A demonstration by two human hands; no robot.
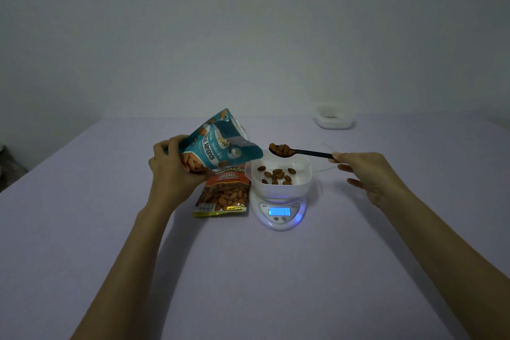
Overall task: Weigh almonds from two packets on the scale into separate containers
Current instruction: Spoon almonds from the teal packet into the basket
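My left hand grips a teal almond packet, tilted with its mouth toward the right. In my right hand is a black spoon heaped with almonds, hovering over the far rim of a white container. Several almonds lie inside that container, which rests on a white digital scale with a lit blue display. A red salted-almond packet lies flat on the table, just left of the scale and under the teal packet.
A second white container stands at the far right of the table, near the wall. A clear lid or tray lies behind the scale. The table's left edge runs diagonally at the left.
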